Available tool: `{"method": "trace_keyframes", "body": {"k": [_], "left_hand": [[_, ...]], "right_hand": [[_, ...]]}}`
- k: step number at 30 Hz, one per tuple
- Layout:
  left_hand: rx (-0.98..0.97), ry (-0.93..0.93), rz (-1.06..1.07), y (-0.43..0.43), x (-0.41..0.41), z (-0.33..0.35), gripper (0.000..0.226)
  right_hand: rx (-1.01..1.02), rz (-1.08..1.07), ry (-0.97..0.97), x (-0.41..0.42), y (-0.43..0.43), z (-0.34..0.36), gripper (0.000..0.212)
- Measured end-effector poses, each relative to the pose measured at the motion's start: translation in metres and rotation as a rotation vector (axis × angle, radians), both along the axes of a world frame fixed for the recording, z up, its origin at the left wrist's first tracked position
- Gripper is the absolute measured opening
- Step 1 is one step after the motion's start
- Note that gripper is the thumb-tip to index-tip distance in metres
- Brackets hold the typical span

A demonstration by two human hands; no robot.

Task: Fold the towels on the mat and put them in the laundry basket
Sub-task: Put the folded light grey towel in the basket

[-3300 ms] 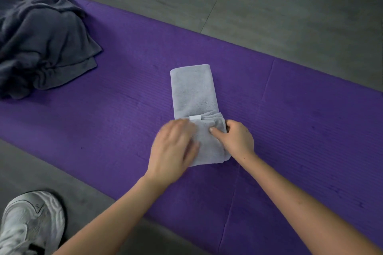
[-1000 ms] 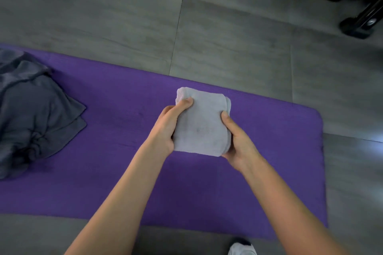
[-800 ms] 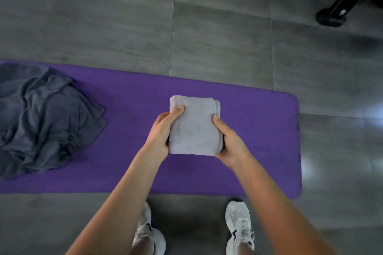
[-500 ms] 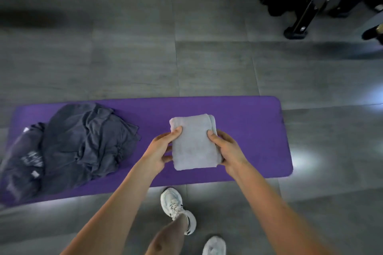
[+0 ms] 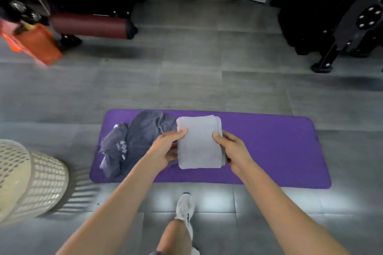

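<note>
The grey floor [image 5: 186, 80] fills most of my view, with the purple mat [image 5: 269, 151] lying across it, long edges running left to right. The pale lattice laundry basket [image 5: 41, 182] stands on the floor, off the mat's near left corner and apart from it. A crumpled heap of dark towels [image 5: 143, 136] covers the mat's left end. The folded grey towel [image 5: 199, 143] is held over the mat's middle. My left hand [image 5: 165, 149] grips its left side and my right hand [image 5: 234, 151] its right, thumbs on top.

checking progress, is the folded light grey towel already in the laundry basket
No, both the left hand and right hand hold the light grey towel above the mat.
</note>
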State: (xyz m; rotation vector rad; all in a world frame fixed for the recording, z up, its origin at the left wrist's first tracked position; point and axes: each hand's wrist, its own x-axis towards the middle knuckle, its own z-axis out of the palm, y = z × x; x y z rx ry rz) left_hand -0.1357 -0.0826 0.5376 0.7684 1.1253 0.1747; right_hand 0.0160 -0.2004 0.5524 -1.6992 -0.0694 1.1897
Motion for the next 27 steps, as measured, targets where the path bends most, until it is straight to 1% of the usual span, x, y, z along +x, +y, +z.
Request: {"method": "trace_keyframes", "body": {"k": [4, 7, 10, 12, 16, 19, 23, 24, 26, 27], "left_hand": [[-0.005, 0.049, 0.100, 0.017, -0.112, 0.011, 0.030], [-0.026, 0.079, 0.222, 0.041, -0.203, 0.015, 0.030], [-0.006, 0.120, 0.303, 0.075, -0.303, 0.017, 0.037], [0.033, 0.162, 0.337, 0.102, -0.375, 0.016, 0.038], [0.062, 0.185, 0.391, 0.164, -0.511, 0.007, 0.039], [0.073, 0.209, 0.428, 0.210, -0.594, -0.011, 0.029], [0.045, 0.251, 0.501, 0.267, -0.674, -0.053, 0.017], [0.033, 0.265, 0.521, 0.280, -0.691, -0.067, 0.019], [0.008, 0.283, 0.566, 0.305, -0.720, -0.095, 0.028], [-0.003, 0.285, 0.587, 0.316, -0.732, -0.107, 0.032]], "right_hand": [[0.007, 0.032, 0.004, -0.110, 0.033, 0.002, 0.030], [0.030, 0.091, 0.001, -0.200, 0.073, -0.001, 0.021], [0.036, 0.191, -0.007, -0.294, 0.122, -0.006, 0.016], [0.044, 0.259, 0.002, -0.361, 0.160, -0.013, 0.014], [0.022, 0.356, 0.021, -0.496, 0.236, -0.034, 0.010], [0.018, 0.393, 0.037, -0.583, 0.287, -0.056, 0.013], [-0.024, 0.416, 0.064, -0.668, 0.344, -0.094, 0.021], [-0.037, 0.429, 0.060, -0.685, 0.358, -0.104, 0.023], [-0.059, 0.457, 0.055, -0.714, 0.384, -0.125, 0.025], [-0.059, 0.471, 0.052, -0.726, 0.398, -0.134, 0.024]]}}
